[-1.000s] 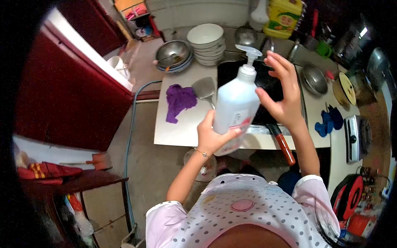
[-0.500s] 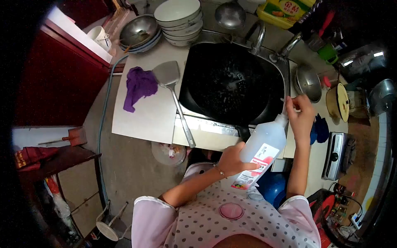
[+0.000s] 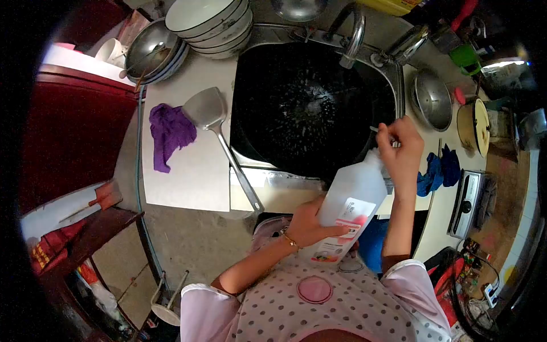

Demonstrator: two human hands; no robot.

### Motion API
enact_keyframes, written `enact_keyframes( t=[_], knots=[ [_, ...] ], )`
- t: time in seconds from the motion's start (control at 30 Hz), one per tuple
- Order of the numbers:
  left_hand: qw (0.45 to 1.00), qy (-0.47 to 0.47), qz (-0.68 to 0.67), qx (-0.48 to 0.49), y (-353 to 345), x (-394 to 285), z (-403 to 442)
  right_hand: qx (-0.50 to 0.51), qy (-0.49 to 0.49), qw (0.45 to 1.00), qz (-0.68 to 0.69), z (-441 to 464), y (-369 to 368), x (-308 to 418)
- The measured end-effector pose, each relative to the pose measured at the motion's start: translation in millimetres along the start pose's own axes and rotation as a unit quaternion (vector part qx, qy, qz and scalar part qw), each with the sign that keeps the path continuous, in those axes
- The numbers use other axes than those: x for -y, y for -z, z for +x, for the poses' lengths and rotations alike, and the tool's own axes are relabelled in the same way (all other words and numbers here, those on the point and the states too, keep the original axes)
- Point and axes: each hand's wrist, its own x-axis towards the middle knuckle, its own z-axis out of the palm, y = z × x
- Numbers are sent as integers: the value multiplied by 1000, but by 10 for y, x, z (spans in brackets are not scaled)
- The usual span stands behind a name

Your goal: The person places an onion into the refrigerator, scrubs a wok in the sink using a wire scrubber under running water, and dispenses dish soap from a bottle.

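A translucent white pump bottle (image 3: 348, 208) with a pink and red label leans in front of the sink's near right corner. My left hand (image 3: 312, 223) is wrapped round its lower body. At its top, my right hand (image 3: 401, 142) has closed fingers on the pump head (image 3: 374, 129), whose spout pokes out to the left. Behind the bottle a large black wok (image 3: 302, 108) fills the sink, with water drops inside. A metal spatula (image 3: 213, 117) lies left of the wok, beside a purple cloth (image 3: 170, 134).
Stacked bowls (image 3: 213, 31) and metal basins (image 3: 152, 51) stand at the back left. Two faucets, one a chrome tap (image 3: 354, 40), rise behind the sink. On the right are a metal bowl (image 3: 431, 101), blue cloths (image 3: 439, 171), a yellow-rimmed pot (image 3: 476, 128) and a stove (image 3: 468, 205).
My right hand went from spread fingers beside the pump to gripping it. The bottle moved down and right from over the counter, and the view shifted, showing the wok more fully.
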Motion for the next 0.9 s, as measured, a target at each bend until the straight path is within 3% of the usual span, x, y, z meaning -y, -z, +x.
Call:
enact_keyframes(
  t=[0.27, 0.33, 0.43, 0.7, 0.77, 0.9],
  knots=[
    [999, 36, -33, 17, 175, 49, 8, 37, -31, 999, -20, -2, -194, 29],
    [999, 26, -27, 25, 212, -14, 14, 6, -35, 998, 54, 29, -215, 44],
    [999, 1, -16, 43, 218, -21, 39, -37, -14, 999, 30, 103, -77, 74],
    [999, -21, -15, 38, 197, 168, 24, -11, -75, 996, 49, -90, -233, -32],
    [995, 42, -60, 70, 191, 250, 37, -1, -104, 993, 56, -139, -236, 13],
    [992, 39, -104, 59, 185, 286, 27, 42, -79, 994, 55, -66, -251, 3]
  ],
)
